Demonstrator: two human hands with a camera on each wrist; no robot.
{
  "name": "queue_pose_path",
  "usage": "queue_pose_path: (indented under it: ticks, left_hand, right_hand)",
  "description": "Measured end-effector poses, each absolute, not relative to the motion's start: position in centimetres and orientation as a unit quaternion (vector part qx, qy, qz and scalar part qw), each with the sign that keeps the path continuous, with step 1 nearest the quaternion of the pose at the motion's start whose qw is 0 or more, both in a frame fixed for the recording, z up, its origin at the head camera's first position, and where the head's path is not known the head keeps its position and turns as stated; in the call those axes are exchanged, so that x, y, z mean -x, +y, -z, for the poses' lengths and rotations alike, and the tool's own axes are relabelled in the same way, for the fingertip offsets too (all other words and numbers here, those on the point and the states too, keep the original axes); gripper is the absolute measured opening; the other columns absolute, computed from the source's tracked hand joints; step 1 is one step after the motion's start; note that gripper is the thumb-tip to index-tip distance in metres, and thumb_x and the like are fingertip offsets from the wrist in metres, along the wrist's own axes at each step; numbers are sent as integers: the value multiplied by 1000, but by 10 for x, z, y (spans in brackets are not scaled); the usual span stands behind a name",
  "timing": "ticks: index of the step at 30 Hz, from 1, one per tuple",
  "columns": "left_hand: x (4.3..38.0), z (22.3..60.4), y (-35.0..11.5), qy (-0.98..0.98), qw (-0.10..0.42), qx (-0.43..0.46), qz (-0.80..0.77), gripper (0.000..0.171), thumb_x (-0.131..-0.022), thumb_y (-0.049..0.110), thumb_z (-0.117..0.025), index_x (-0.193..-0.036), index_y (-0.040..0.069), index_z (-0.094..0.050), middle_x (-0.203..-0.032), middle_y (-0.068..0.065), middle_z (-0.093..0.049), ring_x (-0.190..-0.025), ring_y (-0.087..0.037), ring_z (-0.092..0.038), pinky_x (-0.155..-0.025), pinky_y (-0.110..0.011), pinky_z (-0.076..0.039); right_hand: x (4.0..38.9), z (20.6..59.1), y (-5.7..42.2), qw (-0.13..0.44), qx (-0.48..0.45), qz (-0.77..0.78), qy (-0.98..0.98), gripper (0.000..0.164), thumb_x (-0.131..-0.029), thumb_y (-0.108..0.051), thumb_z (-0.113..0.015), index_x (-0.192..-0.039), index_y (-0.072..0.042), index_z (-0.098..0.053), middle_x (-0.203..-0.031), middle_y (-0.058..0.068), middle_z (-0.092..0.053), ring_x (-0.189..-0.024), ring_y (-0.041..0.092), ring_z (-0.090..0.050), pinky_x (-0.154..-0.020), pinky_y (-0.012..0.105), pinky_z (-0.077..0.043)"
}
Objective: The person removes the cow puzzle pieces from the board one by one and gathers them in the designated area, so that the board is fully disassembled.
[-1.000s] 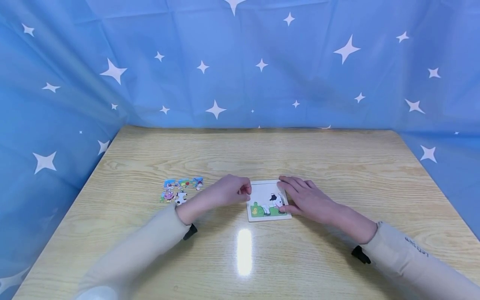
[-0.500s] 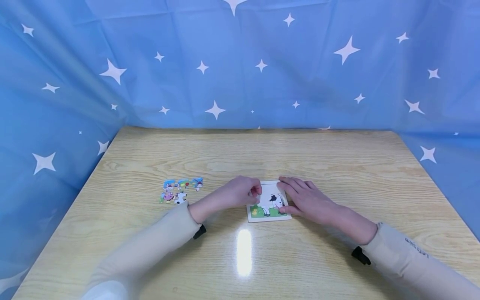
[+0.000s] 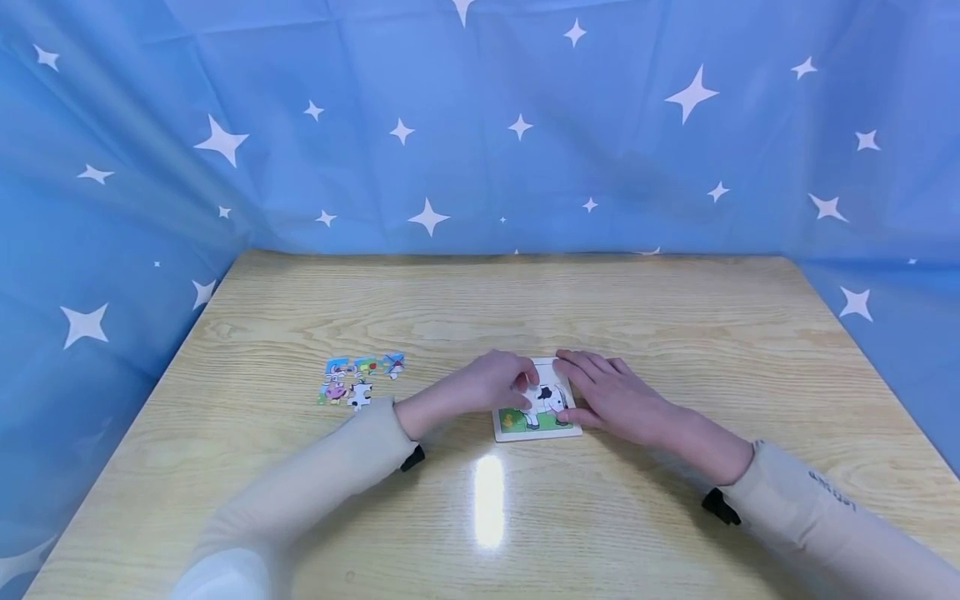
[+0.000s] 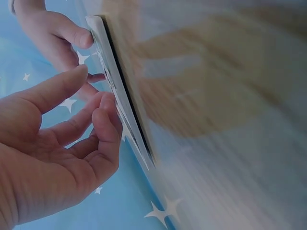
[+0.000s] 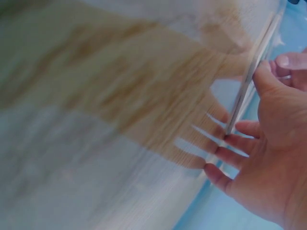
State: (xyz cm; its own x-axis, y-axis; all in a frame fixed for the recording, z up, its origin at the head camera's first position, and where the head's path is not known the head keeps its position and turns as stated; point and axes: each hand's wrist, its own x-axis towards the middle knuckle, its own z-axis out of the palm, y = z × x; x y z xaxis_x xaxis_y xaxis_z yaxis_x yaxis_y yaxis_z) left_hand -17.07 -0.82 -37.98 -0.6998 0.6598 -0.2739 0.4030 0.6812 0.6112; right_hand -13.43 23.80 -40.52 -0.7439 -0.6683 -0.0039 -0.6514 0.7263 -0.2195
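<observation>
A small jigsaw puzzle board (image 3: 517, 436) with a pale rim lies mid-table, partly filled with a black-and-white cow on green grass. My left hand (image 3: 487, 383) reaches over its left part, and the fingertips touch its surface. In the left wrist view the left fingers (image 4: 108, 129) are loosely bent and the thumb (image 4: 72, 79) stands apart; no puzzle piece shows between them. My right hand (image 3: 622, 404) rests on the board's right side, fingers spread near the far corner and thumb on the near right part. The left hand hides some of the board.
Several loose puzzle pieces (image 3: 360, 394) lie on the wooden table (image 3: 637, 308) left of the board, beyond the left sleeve (image 3: 322, 475). A blue star-patterned cloth (image 3: 480, 167) hangs behind the table and along its sides.
My left hand has moved right, from the board's left edge to over its middle. The right hand stays in place, and the loose pieces lie as before.
</observation>
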Motion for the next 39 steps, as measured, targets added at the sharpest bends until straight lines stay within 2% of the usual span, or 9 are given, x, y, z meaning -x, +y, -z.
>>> queue_pose_path:
  ticks: [9,21,39]
  left_hand:
    - [174,381,0,887,247,-307,-239,37,-100,9,-83,-134,2,-72,-105,-6,-70,-94,-15,-60,-91,-30,-51]
    - [175,384,7,892,252,-297,-230,40,-98,9,-85,-134,4,-72,-100,-1,-65,-90,-14,-56,-87,-28,-48]
    - [175,385,10,890,251,-291,-246,33,-97,5,-85,-128,0,-74,-99,-2,-63,-92,-15,-55,-90,-27,-48]
  right_hand:
    - [136,405,238,36,360,93,928,74,-108,-41,-72,-160,6,-48,-165,23,-48,-149,44,-48,-109,68,-46]
    - [136,404,237,39,357,85,929,75,-107,-41,-73,-160,6,-49,-165,23,-49,-149,44,-48,-109,67,-47]
    - [135,404,236,27,364,75,928,74,-106,-43,-74,-158,4,-51,-164,22,-50,-147,43,-50,-106,66,-49]
